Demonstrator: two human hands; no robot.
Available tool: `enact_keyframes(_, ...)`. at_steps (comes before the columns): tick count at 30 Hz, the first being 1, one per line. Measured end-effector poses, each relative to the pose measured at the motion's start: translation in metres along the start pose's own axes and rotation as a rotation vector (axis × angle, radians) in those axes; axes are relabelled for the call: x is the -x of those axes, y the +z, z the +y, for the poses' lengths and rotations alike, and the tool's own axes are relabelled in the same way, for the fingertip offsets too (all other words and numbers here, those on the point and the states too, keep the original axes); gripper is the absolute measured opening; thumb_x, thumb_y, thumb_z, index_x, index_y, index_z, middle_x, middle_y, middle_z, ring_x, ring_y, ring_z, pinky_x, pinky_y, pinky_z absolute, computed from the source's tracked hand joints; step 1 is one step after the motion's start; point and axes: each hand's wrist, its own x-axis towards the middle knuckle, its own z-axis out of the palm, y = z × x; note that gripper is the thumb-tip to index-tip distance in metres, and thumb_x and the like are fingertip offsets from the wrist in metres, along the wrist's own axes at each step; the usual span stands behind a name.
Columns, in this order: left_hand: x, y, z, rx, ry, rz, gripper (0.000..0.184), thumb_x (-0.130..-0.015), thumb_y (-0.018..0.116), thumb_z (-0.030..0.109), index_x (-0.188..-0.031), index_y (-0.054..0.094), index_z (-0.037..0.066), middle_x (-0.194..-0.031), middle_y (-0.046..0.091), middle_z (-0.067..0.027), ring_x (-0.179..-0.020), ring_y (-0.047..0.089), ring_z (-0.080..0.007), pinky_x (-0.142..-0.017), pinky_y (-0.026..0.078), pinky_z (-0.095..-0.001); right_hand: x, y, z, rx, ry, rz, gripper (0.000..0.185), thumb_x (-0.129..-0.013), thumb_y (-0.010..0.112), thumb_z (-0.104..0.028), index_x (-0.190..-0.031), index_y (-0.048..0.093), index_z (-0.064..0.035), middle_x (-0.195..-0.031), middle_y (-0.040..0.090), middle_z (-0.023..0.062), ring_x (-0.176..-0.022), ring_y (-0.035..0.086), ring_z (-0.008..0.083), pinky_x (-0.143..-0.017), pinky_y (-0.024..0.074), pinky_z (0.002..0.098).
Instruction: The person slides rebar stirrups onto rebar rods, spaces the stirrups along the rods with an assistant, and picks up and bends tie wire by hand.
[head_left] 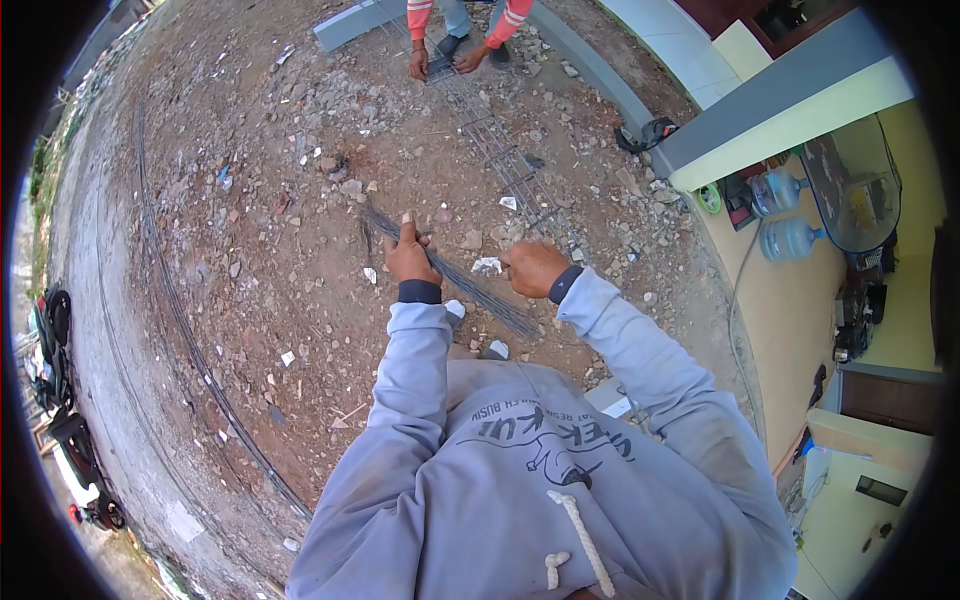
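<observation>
My left hand (408, 260) is closed around a bundle of thin grey tie wire (485, 297), its thumb lying along the top. The bundle slants from upper left to lower right in front of my body, and its loose ends fan out at both sides. To the right, my right hand (538, 269) is closed in a fist near the wire, apart from my left hand. Whatever its fingers may hold is hidden. Just beyond it ends a narrow steel rebar frame (512, 172) with cross ties, lying on the ground.
Across from me a person's hands (468, 62) work at the far end of the rebar frame. Long steel bars (160, 250) lie along the left. Stones and rubble cover the soil. A grey pillar (770, 105) and water jugs (787, 240) stand at right; motorbikes (85, 470) are far left.
</observation>
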Motion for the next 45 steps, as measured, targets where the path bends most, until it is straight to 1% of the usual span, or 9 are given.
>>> enact_keyframes(4,-0.005,-0.002,-0.005,-0.005,-0.037,0.021,0.019,-0.084,0.063,0.019,-0.082,0.047,0.010,-0.064,0.046,0.0001,-0.049,0.047,-0.0096,-0.040,0.039,-0.0230,0.001,0.007,-0.003,-0.012,0.006,-0.053,0.019,-0.069,0.054,-0.010,-0.078,0.064,0.0030,-0.085,0.062,0.0240,-0.084,0.061,0.0380,-0.076,0.0492,0.0447)
enact_keyframes(10,-0.012,-0.007,-0.010,0.033,-0.062,0.034,0.018,-0.084,0.063,0.017,-0.085,0.048,0.008,-0.063,0.046,-0.0010,-0.048,0.046,-0.0105,-0.039,0.039,-0.0239,0.000,0.009,-0.008,0.024,-0.072,-0.028,0.017,-0.068,0.055,-0.009,-0.077,0.065,0.0009,-0.088,0.062,0.0237,-0.086,0.061,0.0369,-0.077,0.0488,0.0439)
enact_keyframes(13,-0.023,-0.015,-0.016,0.068,-0.101,0.057,0.019,-0.084,0.063,0.018,-0.083,0.047,0.008,-0.063,0.046,-0.0010,-0.048,0.046,-0.0111,-0.039,0.039,-0.0252,-0.001,0.006,-0.003,0.042,-0.088,0.073,0.015,-0.071,0.050,-0.005,-0.080,0.062,-0.0015,-0.084,0.056,0.0202,-0.084,0.058,0.0365,-0.074,0.0466,0.0456)
enact_keyframes(20,-0.027,-0.021,-0.014,0.072,-0.150,0.083,0.022,-0.084,0.065,0.023,-0.082,0.048,0.009,-0.063,0.047,-0.0006,-0.050,0.047,-0.0113,-0.043,0.041,-0.0265,-0.015,-0.014,-0.006,0.154,-0.021,0.216,0.011,-0.070,0.056,-0.004,-0.078,0.064,-0.0029,-0.088,0.057,0.0176,-0.093,0.057,0.0321,-0.072,0.0506,0.0424)
enact_keyframes(28,-0.059,-0.026,-0.019,-0.008,-0.230,0.115,0.023,-0.083,0.065,0.027,-0.083,0.048,0.010,-0.063,0.047,-0.0002,-0.051,0.047,-0.0118,-0.045,0.041,-0.0258,-0.032,-0.039,-0.015,0.156,-0.014,0.199,0.010,-0.069,0.056,-0.005,-0.078,0.061,-0.0040,-0.080,0.061,0.0171,-0.079,0.061,0.0337,-0.067,0.0503,0.0441)
enact_keyframes(36,-0.110,-0.038,-0.001,0.054,-0.225,0.118,0.028,-0.084,0.062,0.033,-0.073,0.048,0.011,-0.061,0.047,-0.0013,-0.053,0.048,-0.0144,-0.047,0.041,-0.0280,-0.023,-0.080,-0.021,0.039,-0.079,0.255,0.010,-0.069,0.055,-0.007,-0.078,0.059,-0.0060,-0.070,0.061,0.0172,-0.071,0.060,0.0364,-0.061,0.0465,0.0474)
enact_keyframes(38,-0.134,-0.045,0.008,0.092,-0.212,0.091,0.026,-0.085,0.061,0.030,-0.072,0.048,0.012,-0.059,0.046,-0.0012,-0.053,0.047,-0.0148,-0.047,0.041,-0.0294,-0.006,-0.098,-0.004,0.033,-0.020,0.331,0.005,-0.071,0.052,-0.005,-0.075,0.054,-0.0062,-0.071,0.059,0.0143,-0.070,0.058,0.0365,-0.059,0.0437,0.0476)
enact_keyframes(42,-0.169,-0.058,0.045,0.166,-0.207,0.094,0.022,-0.087,0.057,0.025,-0.072,0.048,0.011,-0.060,0.046,-0.0012,-0.053,0.047,-0.0156,-0.048,0.041,-0.0313,0.061,-0.137,0.038,0.092,0.215,0.468,0.004,-0.078,0.055,-0.006,-0.075,0.053,-0.0034,-0.070,0.056,0.0183,-0.069,0.055,0.0391,-0.059,0.0417,0.0468)
enact_keyframes(45,-0.200,-0.067,0.061,0.076,-0.147,0.112,0.018,-0.087,0.057,0.023,-0.075,0.049,0.011,-0.061,0.048,-0.0026,-0.053,0.048,-0.0162,-0.048,0.041,-0.0316,0.108,-0.133,0.064,0.103,0.388,0.379,0.008,-0.078,0.057,-0.009,-0.074,0.052,-0.0034,-0.068,0.055,0.0180,-0.068,0.055,0.0391,-0.060,0.0403,0.0473)
